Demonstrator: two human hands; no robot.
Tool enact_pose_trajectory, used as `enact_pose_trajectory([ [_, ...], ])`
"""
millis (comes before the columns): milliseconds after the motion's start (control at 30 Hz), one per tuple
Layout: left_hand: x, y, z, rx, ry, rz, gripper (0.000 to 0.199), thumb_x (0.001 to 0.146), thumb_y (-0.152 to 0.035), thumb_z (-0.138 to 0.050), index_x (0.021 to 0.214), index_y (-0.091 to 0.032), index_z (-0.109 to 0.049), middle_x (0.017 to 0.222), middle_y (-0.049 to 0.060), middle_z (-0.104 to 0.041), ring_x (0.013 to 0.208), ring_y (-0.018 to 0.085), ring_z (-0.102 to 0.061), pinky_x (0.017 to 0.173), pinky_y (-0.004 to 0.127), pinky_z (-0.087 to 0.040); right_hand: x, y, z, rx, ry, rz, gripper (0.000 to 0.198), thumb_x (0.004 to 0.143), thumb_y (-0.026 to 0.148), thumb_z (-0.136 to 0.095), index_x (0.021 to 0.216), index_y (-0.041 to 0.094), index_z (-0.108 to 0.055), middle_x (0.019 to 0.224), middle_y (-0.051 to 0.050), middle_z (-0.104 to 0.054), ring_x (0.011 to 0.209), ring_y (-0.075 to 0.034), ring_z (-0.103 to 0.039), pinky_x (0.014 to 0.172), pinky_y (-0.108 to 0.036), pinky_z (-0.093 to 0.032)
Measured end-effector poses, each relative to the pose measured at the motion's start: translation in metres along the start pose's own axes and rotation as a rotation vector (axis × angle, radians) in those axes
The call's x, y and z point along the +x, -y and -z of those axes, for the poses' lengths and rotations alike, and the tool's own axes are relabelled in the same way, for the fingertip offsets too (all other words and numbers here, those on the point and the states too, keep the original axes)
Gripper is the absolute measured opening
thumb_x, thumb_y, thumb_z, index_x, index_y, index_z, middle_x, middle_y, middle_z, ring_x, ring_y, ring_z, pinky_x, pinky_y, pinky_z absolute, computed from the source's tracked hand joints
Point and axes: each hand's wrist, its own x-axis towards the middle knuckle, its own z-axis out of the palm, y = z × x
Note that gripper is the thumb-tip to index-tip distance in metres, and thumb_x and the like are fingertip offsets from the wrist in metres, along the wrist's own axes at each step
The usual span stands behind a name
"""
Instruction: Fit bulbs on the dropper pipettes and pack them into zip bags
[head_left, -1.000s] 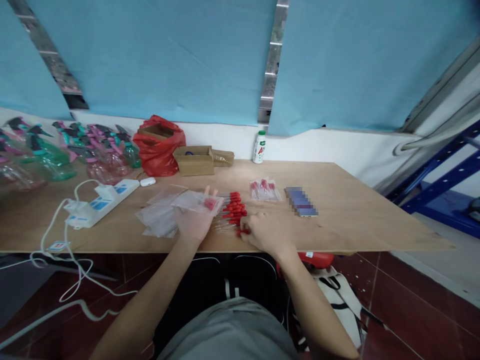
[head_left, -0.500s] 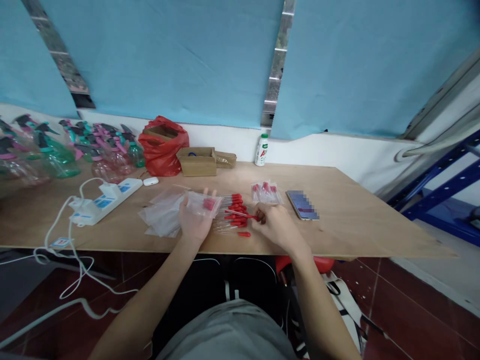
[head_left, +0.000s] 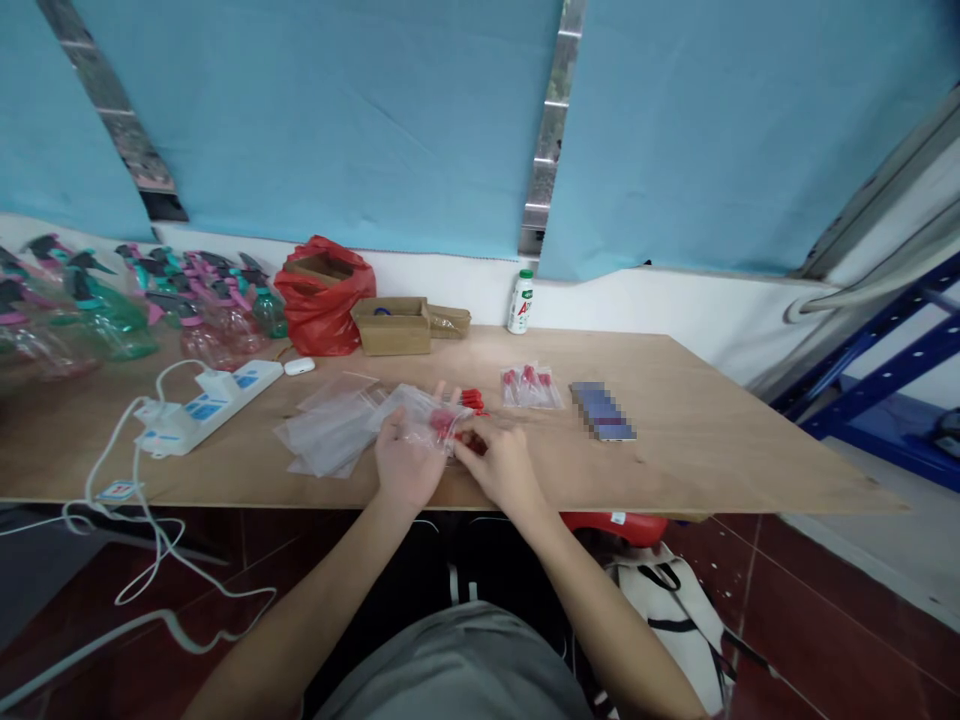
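Here, a plastic bag (head_left: pixel 415 415) lies held across our loosely cupped left hand (head_left: pixel 409 468); our right hand (head_left: pixel 502 462) curls alongside, grasp unclear.

Here's the plywood table (head_left: pixel 720 440), spray bottles (head_left: pixel 112 325) crowding its back edge, red plastic bag (head_left: pixel 322 318), cardboard box (head_left: pixel 394 337), green-capped bottle (head_left: pixel 520 303) alongside, clear plastic bags (head_left: pixel 326 432) nearer the front edge, red-bulbed droppers (head_left: pixel 472 399) mid-table, smartphone (head_left: pixel 602 412) closest to the right edge

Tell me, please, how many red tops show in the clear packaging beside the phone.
3 visible in the packaging: left red top, middle red top, right red top. Others may be hidden.
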Motion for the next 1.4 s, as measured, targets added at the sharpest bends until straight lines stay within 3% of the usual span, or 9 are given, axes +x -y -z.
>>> enact_pose_trajectory([
  [133, -0.005, 0.003, -0.005, -0.024, 0.005, 0.036, 0.064, 0.104, -0.036, -0.045, 0.166, -0.023, -0.041, 0.166, 0.013, -0.052, 0.159, 0.033, -0.042, 0.129, 0.056, -0.039, 0.0, 0.006, -0.006, 0.08, -0.002, -0.002, 0.012, 0.095, 0.014, -0.069, 0.09, 0.021, -0.078, 0.082, -0.001, -0.077, 0.072, -0.017, -0.069, 0.074, -0.027, -0.049],
  [333, 0.002, -0.007, -0.002, 0.019, -0.068, -0.089, 0.062, 0.103, -0.033, -0.047, 0.164, -0.024, -0.043, 0.161, 0.012, -0.058, 0.158, 0.032, -0.044, 0.129, 0.056, -0.04, 0.003, 0.005, 0.009, 0.121, 0.098, -0.007, 0.022, 0.1, 0.016, -0.062, 0.117, 0.024, -0.075, 0.105, -0.003, -0.082, 0.095, -0.019, -0.076, 0.091, -0.03, -0.053],
  [467, 0.013, -0.021, 0.008, 0.056, -0.164, -0.1, 0.054, 0.105, -0.037, -0.045, 0.157, -0.026, -0.051, 0.158, 0.01, -0.061, 0.157, 0.03, -0.045, 0.133, 0.059, -0.03, 0.002, -0.013, 0.029, -0.098, 0.239, -0.073, 0.012, 0.096, 0.021, -0.073, 0.108, 0.023, -0.073, 0.085, 0.0, -0.076, 0.076, -0.017, -0.069, 0.077, -0.028, -0.047],
  [567, 0.016, -0.03, 0.013, 0.1, -0.23, -0.11, 0.05, 0.105, -0.038, -0.047, 0.151, -0.025, -0.057, 0.159, 0.009, -0.061, 0.159, 0.028, -0.042, 0.135, 0.057, -0.023, -0.004, -0.027, 0.039, -0.242, 0.425, -0.057, 0.018, 0.087, 0.029, -0.087, 0.099, 0.023, -0.075, 0.088, -0.001, -0.075, 0.079, -0.017, -0.067, 0.072, -0.027, -0.041],
  [667, 0.015, -0.034, 0.011, 0.117, -0.189, -0.122, 0.047, 0.105, -0.039, -0.049, 0.149, -0.027, -0.059, 0.16, 0.007, -0.059, 0.16, 0.028, -0.041, 0.136, 0.059, -0.02, -0.007, -0.033, 0.04, -0.287, 0.484, -0.039, 0.014, 0.085, 0.021, -0.086, 0.094, 0.022, -0.076, 0.09, -0.002, -0.075, 0.082, -0.018, -0.066, 0.071, -0.027, -0.039],
  [833, 0.013, -0.035, 0.004, 0.075, -0.102, -0.115, 0.048, 0.107, -0.044, -0.046, 0.152, -0.031, -0.057, 0.16, 0.007, -0.059, 0.16, 0.029, -0.04, 0.134, 0.064, -0.021, -0.003, -0.025, 0.042, -0.257, 0.421, -0.041, 0.011, 0.088, 0.012, -0.075, 0.092, 0.022, -0.079, 0.087, -0.002, -0.077, 0.079, -0.018, -0.067, 0.071, -0.027, -0.041],
  [1133, 0.021, -0.037, 0.012, -0.006, -0.071, -0.229, 0.049, 0.105, -0.042, -0.048, 0.152, -0.035, -0.056, 0.161, 0.007, -0.058, 0.154, 0.028, -0.049, 0.127, 0.06, -0.038, 0.005, -0.015, 0.07, -0.111, 0.168, -0.03, 0.02, 0.086, 0.008, -0.07, 0.097, 0.019, -0.082, 0.089, -0.004, -0.08, 0.074, -0.017, -0.067, 0.075, -0.029, -0.047],
  [1333, 0.02, -0.029, 0.014, 0.013, -0.091, -0.222, 0.052, 0.104, -0.042, -0.051, 0.154, -0.03, -0.055, 0.159, 0.01, -0.06, 0.155, 0.028, -0.048, 0.13, 0.06, -0.033, 0.005, -0.015, 0.051, -0.111, 0.212, -0.03, 0.015, 0.09, 0.011, -0.073, 0.097, 0.019, -0.083, 0.082, -0.002, -0.079, 0.068, -0.015, -0.066, 0.075, -0.029, -0.048],
  [1400, 0.019, -0.025, 0.011, 0.012, -0.104, -0.21, 0.05, 0.104, -0.04, -0.051, 0.152, -0.03, -0.056, 0.158, 0.009, -0.061, 0.154, 0.028, -0.05, 0.13, 0.06, -0.034, 0.005, -0.014, 0.038, -0.093, 0.188, -0.011, 0.013, 0.09, 0.012, -0.074, 0.096, 0.02, -0.083, 0.088, -0.003, -0.08, 0.073, -0.016, -0.068, 0.078, -0.028, -0.049],
])
